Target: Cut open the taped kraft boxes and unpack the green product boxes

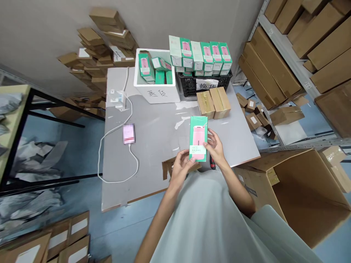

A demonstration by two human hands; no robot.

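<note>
Between my hands, over the front of the grey table [156,146], is a green and white product box [198,138] with a pink appliance printed on its face. My left hand [181,164] grips its lower left corner, thumb on the front. On the right edge, my right hand [215,148] closes around the box with its thumb on the printed face. Below the box lies an opened brown carton [166,170], partly hidden by my left hand. A red and black tool [212,163] rests beside my right wrist, its kind unclear.
Similar green boxes fill a white foam bin [156,93] and a black crate [188,87]. Two taped cartons [221,104] stand before the crate. A phone [128,134] is wired to a power strip [120,100]. A large open carton [307,190] stands at right.
</note>
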